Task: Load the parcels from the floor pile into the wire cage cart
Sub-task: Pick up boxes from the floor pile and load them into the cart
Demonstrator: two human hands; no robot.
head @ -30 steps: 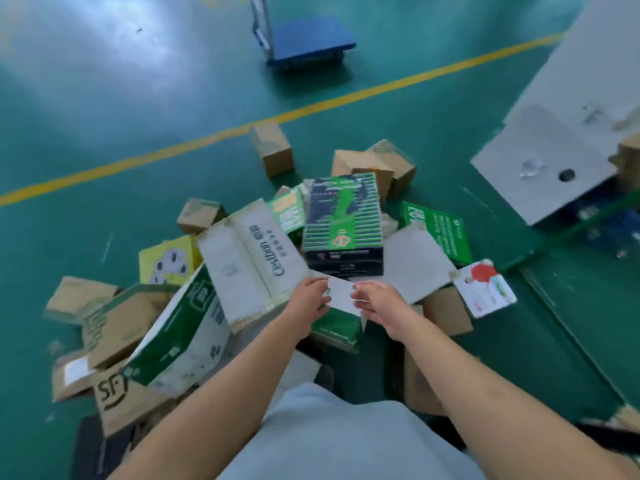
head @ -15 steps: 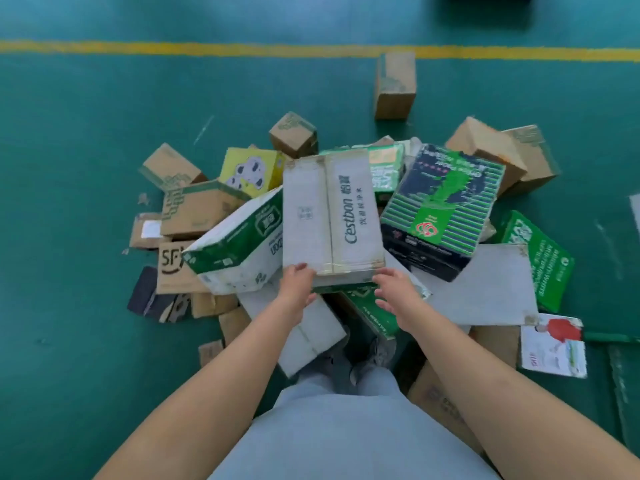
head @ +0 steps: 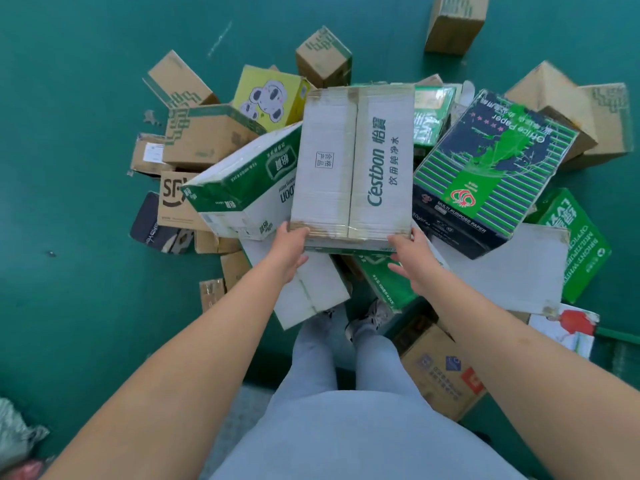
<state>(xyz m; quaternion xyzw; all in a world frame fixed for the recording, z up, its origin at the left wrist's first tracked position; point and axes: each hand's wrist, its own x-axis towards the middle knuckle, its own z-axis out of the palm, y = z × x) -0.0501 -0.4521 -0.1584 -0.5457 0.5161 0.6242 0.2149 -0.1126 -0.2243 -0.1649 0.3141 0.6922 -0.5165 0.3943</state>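
Pretty bright, even overhead light, only soft shadows under the boxes. Wide-angle lens bends everything near the edges, and the floor (head: 69, 306) corners look a bit smeary.

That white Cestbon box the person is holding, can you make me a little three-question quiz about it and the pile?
1. True or false: both hands are on the white Cestbon box.
2. Which box lies just right of it? A) yellow cartoon box B) Office Paper box C) SF box
3. Fill in: the floor is ____.

Key:
1. True: the left hand and right hand grip its near corners.
2. B, the Office Paper box.
3. Green, as the floor shows.
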